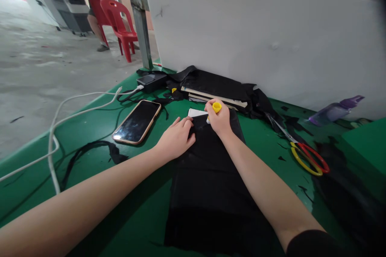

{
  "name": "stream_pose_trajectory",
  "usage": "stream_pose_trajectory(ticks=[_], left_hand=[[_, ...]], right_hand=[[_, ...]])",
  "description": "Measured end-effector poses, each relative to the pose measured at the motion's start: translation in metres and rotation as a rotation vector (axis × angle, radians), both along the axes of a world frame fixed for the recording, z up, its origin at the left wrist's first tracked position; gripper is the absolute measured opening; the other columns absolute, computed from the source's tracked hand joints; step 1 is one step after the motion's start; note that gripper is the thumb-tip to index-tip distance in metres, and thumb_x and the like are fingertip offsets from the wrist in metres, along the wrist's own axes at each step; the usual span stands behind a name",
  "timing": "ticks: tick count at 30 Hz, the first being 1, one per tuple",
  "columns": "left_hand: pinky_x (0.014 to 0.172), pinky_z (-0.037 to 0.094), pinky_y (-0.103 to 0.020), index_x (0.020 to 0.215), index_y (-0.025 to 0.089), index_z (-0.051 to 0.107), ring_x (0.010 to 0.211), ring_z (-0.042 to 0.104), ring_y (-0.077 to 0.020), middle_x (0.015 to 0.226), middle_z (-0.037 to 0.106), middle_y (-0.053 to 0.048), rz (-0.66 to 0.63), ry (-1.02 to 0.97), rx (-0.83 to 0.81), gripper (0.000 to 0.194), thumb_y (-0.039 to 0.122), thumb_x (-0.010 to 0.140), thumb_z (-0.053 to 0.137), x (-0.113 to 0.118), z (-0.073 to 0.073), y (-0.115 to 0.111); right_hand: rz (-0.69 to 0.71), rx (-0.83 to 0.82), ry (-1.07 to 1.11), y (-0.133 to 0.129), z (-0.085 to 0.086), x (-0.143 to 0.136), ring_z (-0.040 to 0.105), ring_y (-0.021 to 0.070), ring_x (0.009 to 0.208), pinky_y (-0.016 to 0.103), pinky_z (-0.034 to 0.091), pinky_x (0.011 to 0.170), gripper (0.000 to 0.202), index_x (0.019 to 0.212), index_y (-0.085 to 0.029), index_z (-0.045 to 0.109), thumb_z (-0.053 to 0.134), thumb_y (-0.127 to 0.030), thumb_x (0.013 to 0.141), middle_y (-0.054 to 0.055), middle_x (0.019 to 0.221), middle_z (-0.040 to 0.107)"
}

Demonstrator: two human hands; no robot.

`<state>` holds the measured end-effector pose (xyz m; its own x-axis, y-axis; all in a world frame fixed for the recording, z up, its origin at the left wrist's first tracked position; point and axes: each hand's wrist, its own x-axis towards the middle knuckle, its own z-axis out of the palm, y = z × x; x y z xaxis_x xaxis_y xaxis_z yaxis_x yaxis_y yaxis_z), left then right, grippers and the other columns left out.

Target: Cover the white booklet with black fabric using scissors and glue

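Observation:
A long piece of black cloth (208, 176) lies on the green table in front of me, with a white card (197, 113) showing at its far end. My left hand (176, 138) rests on the cloth's left edge, fingers stretched out and fingertips near the card. In my right hand (219, 119) is a small white tube with a yellow end (216, 107), possibly a glue stick. Its white tip points down at the cloth beside the card; my fingers hide most of its body.
Left of the cloth lie a phone (138, 121), white cables (52, 128) and a black box (151, 82). Behind is a stack of black-wrapped boards (220, 82). Scissors (307, 156) and a purple bottle (334, 111) are to the right. A person sits beyond a red chair (120, 24).

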<state>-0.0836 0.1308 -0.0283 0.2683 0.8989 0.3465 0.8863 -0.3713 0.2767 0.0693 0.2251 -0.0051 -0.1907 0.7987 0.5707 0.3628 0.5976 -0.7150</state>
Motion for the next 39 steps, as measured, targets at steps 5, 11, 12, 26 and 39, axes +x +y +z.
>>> stream_pose_trajectory(ticks=[5,11,12,26,39], left_hand=[[0.112,0.028,-0.043,0.103,0.014,0.051,0.115,0.054,-0.0227,0.125,0.054,-0.012,-0.001,-0.008,0.008,0.021,0.026,0.088,0.042,0.000,0.000,0.000],[0.113,0.028,-0.042,0.106,0.013,0.051,0.115,0.054,-0.0225,0.125,0.054,-0.012,0.004,-0.005,0.010,0.024,0.026,0.089,0.041,0.001,-0.001,0.001],[0.113,0.028,-0.042,0.107,0.013,0.051,0.115,0.054,-0.0225,0.126,0.054,-0.012,0.004,-0.003,0.008,0.024,0.026,0.089,0.041,0.001,0.000,0.001],[0.112,0.027,-0.043,0.105,0.013,0.051,0.115,0.053,-0.0223,0.124,0.054,-0.012,-0.002,0.004,0.008,0.023,0.026,0.089,0.041,0.001,0.000,0.001],[0.112,0.028,-0.042,0.107,0.012,0.052,0.115,0.054,-0.0228,0.124,0.055,-0.012,0.008,0.004,0.024,0.025,0.026,0.089,0.041,0.001,-0.002,0.000]], right_hand=[[-0.149,0.187,0.132,-0.004,0.002,0.002,0.054,0.0160,0.076,0.034,0.042,0.075,0.019,0.074,-0.022,0.053,0.045,-0.034,0.087,0.001,0.077,0.058],[-0.102,0.218,0.206,-0.009,0.004,0.000,0.055,0.0174,0.080,0.037,0.043,0.079,0.029,0.079,-0.023,0.055,0.034,-0.038,0.092,0.003,0.080,0.058],[-0.091,0.203,0.193,-0.009,0.004,0.000,0.056,0.0173,0.080,0.037,0.044,0.079,0.030,0.079,-0.023,0.055,0.034,-0.039,0.092,0.003,0.080,0.059],[-0.060,0.011,-0.118,0.011,-0.004,-0.004,0.061,0.0207,0.087,0.040,0.045,0.088,0.013,0.078,-0.023,0.063,0.054,-0.031,0.077,0.003,0.087,0.067],[-0.189,0.470,-0.252,-0.011,0.008,-0.003,0.056,0.0197,0.104,0.048,0.011,0.114,0.017,0.092,-0.028,0.062,0.049,-0.024,0.081,-0.001,0.100,0.065]])
